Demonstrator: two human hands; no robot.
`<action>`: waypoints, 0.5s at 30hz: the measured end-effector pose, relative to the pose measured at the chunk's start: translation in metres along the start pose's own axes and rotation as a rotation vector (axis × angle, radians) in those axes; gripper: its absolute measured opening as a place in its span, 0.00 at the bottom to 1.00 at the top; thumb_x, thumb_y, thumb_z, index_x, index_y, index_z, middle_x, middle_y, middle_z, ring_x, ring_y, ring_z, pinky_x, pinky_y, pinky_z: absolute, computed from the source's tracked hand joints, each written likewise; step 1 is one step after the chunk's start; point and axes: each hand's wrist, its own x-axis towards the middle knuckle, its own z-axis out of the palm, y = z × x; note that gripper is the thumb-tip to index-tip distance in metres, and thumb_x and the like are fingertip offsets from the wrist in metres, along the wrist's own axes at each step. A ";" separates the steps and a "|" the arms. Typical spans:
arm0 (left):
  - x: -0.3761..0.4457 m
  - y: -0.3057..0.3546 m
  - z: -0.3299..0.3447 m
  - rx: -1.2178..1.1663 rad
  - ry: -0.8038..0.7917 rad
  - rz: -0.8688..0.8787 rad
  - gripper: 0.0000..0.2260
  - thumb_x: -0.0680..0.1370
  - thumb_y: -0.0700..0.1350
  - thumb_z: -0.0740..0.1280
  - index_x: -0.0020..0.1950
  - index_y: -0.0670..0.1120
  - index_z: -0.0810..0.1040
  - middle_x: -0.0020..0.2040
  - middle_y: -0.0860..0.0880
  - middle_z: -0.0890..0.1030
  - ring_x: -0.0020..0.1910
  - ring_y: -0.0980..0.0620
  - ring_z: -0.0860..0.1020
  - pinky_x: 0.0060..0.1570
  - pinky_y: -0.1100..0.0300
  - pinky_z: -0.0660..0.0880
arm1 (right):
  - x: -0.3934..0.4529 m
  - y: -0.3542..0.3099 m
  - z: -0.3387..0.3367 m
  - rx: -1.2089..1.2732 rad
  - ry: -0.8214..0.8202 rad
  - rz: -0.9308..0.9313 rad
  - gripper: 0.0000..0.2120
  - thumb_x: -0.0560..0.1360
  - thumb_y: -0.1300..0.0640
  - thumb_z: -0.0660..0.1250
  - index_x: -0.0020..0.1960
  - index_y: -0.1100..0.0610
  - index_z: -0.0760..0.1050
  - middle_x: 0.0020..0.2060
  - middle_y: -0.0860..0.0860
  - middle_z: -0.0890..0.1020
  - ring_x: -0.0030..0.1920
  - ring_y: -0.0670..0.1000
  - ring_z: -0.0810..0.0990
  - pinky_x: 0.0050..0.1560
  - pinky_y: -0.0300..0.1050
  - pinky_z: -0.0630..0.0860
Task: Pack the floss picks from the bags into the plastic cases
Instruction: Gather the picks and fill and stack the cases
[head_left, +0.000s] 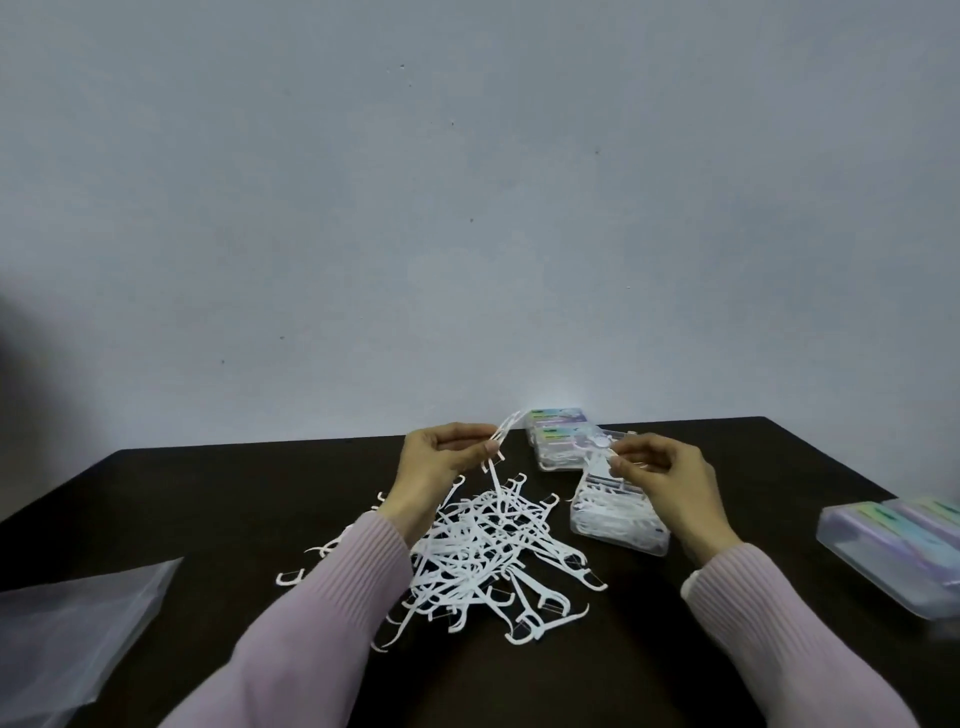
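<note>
A loose pile of white floss picks (483, 551) lies on the dark table between my arms. My left hand (439, 462) is raised above the pile and pinches a few floss picks (503, 435) between thumb and fingers. To the right stands an open clear plastic case (615, 519) partly filled with picks. My right hand (662, 475) hovers over that case with curled fingers and pinches one floss pick (597, 449) at its fingertips.
Two closed cases with coloured labels (558, 439) sit at the back by the wall. More closed cases (898, 551) lie at the right table edge. An emptied clear plastic bag (72, 629) lies at the front left. The dark table (208, 499) ends at a pale wall.
</note>
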 end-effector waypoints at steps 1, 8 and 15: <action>0.002 -0.002 0.006 -0.033 -0.002 -0.009 0.09 0.70 0.33 0.72 0.49 0.39 0.82 0.38 0.48 0.84 0.36 0.58 0.82 0.39 0.70 0.76 | 0.001 0.002 -0.003 -0.016 0.025 0.022 0.05 0.71 0.64 0.71 0.44 0.55 0.79 0.41 0.51 0.82 0.43 0.46 0.80 0.38 0.31 0.72; 0.018 -0.017 0.046 -0.156 -0.033 -0.106 0.10 0.71 0.34 0.72 0.51 0.40 0.82 0.44 0.46 0.85 0.37 0.59 0.82 0.34 0.71 0.75 | 0.011 0.015 -0.031 -0.212 -0.106 0.186 0.08 0.72 0.65 0.69 0.48 0.55 0.79 0.45 0.51 0.79 0.44 0.44 0.76 0.38 0.33 0.69; 0.032 -0.021 0.071 -0.197 -0.047 -0.110 0.09 0.70 0.33 0.72 0.49 0.40 0.82 0.47 0.43 0.84 0.43 0.51 0.82 0.43 0.65 0.79 | 0.018 0.019 -0.048 -0.315 -0.230 0.227 0.08 0.74 0.63 0.67 0.46 0.51 0.78 0.50 0.50 0.77 0.46 0.44 0.75 0.38 0.34 0.71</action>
